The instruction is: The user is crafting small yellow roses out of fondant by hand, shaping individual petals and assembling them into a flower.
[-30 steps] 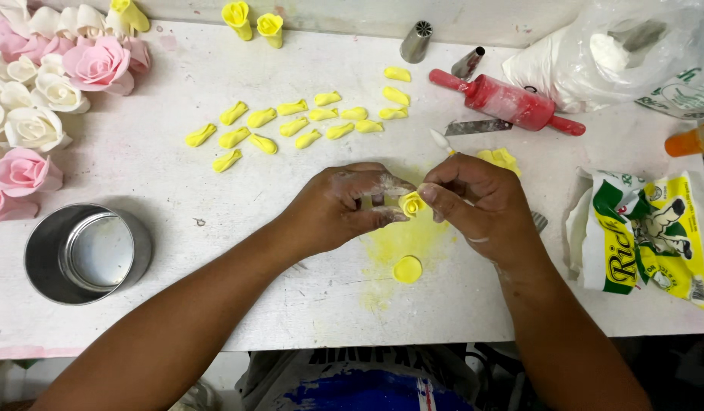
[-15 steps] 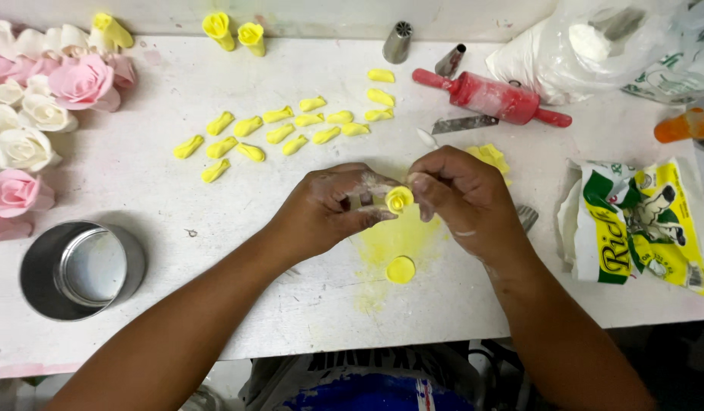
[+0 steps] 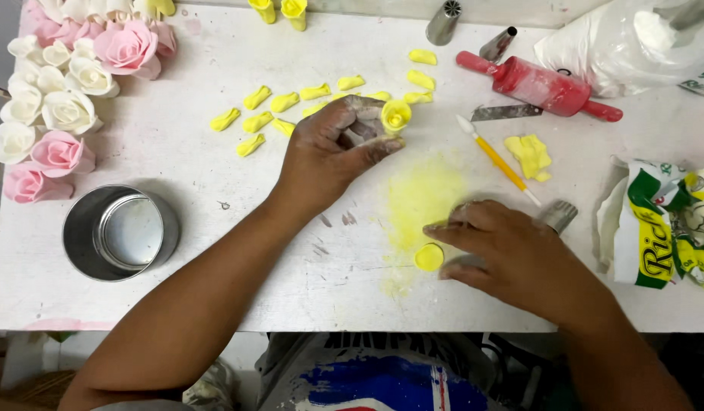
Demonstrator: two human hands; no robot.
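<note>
My left hand (image 3: 333, 152) holds a small yellow sugar-paste rose bud (image 3: 395, 115) upright between thumb and fingertips, above the white table (image 3: 215, 228). My right hand (image 3: 512, 255) rests low on the table, its fingertips touching a flat round yellow paste disc (image 3: 429, 256) beside a dusting of yellow powder (image 3: 424, 194). Several yellow paste petals (image 3: 279, 106) lie in rows just beyond the left hand.
Pink and white paste roses (image 3: 70, 91) crowd the far left. A round metal tin (image 3: 119, 232) stands front left. A red rolling pin (image 3: 538, 85), metal piping tips (image 3: 443, 21), a yellow-handled modelling tool (image 3: 496, 160), a yellow paste lump (image 3: 528, 154) and plastic bags (image 3: 664, 228) lie at the right.
My hands have parted. The left carried the rose bud up and away toward the petals; the right dropped down to the yellow disc.
</note>
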